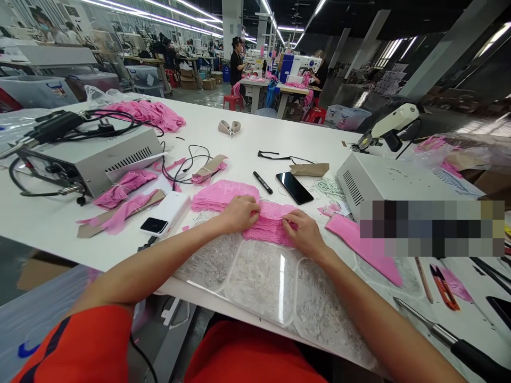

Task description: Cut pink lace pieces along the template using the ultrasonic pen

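Evidently, the pink lace stack [268, 229] lies near the front edge of the bench [271, 130], on a clear sheet [259, 279]. The left hand [242, 214] pinches its left end and the right hand [304, 230] its right; how many layers each catches, I cannot tell. An uneven pull could skew the scalloped layers, since the fingertips may take some and miss others. Just behind the left hand sits a second lace pile [224, 194], which a stray knuckle might nudge askew. Toward the back edge lie a pen [262, 182] and phone [294, 187]; toward the front right corner, orange snips [446, 291], whose points could snag lace sliding that way.
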`<state>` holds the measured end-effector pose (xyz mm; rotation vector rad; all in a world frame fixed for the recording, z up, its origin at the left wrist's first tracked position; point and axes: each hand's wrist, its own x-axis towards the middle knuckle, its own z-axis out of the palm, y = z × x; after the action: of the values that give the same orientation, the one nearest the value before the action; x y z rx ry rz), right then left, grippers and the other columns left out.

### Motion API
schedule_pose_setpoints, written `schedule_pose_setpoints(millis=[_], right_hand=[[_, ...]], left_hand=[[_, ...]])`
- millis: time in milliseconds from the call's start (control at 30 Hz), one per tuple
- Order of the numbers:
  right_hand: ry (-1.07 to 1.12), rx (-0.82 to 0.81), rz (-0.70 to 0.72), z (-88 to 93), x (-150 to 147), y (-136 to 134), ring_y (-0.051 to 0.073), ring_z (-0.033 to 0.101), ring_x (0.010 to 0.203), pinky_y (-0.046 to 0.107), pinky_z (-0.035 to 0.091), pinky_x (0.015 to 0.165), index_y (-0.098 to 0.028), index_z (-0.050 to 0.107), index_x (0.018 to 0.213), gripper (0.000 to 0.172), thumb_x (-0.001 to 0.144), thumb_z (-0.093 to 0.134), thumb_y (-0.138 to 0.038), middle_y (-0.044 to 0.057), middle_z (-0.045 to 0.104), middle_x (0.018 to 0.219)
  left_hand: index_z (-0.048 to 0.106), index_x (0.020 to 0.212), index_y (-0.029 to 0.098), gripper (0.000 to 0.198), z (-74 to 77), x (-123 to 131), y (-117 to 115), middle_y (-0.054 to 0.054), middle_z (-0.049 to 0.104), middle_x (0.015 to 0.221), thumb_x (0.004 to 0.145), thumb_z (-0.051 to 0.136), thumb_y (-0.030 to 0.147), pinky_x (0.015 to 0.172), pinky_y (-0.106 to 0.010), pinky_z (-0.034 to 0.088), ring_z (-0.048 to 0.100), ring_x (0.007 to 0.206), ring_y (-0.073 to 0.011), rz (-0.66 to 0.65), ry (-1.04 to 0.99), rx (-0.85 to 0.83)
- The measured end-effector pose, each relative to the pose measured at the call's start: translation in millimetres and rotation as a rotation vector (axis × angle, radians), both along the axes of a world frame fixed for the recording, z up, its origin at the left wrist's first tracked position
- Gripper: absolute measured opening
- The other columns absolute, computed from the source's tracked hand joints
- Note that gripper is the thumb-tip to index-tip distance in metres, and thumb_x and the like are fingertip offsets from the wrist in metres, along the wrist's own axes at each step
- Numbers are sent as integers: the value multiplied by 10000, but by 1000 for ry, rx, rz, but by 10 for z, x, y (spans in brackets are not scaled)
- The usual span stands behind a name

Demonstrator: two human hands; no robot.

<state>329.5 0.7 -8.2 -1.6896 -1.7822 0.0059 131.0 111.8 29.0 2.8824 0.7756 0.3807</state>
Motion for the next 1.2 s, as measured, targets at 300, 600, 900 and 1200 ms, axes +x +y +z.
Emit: schedule_pose_setpoints(millis=[300,600,900,1200], right_hand=[[86,6,-7,-5,2,40,192,649,796,338,507,755,-227,719,815,207,861,520,-265,50,712,837],[101,23,-31,56,-13,24,187,639,758,331,502,730,-233,716,758,228,858,516,-277,46,702,797],[62,10,-58,51,18,22,184,627,741,319,485,697,-222,712,765,220,849,510,-243,55,692,814],[2,-15,-116,72,0,-3,182,621,738,321,468,696,-225,715,780,197,849,536,-272,55,689,835]], left_hand=[[674,963,161,313,-57,38,-122,-93,659,1013,840,666,448,938,-454,388,589,1001,-270,4,-22,64],[661,897,163,131,-156,255,-233,-111,650,980,909,579,264,1006,-485,320,565,1013,-268,17,-18,173],[707,1012,176,230,-110,36,-31,-104,676,1008,916,498,165,908,-430,423,607,985,-252,156,-52,117],[751,1031,221,292,-84,-61,-86,-65,702,954,892,497,181,779,-330,504,653,865,-208,232,-121,-32]])
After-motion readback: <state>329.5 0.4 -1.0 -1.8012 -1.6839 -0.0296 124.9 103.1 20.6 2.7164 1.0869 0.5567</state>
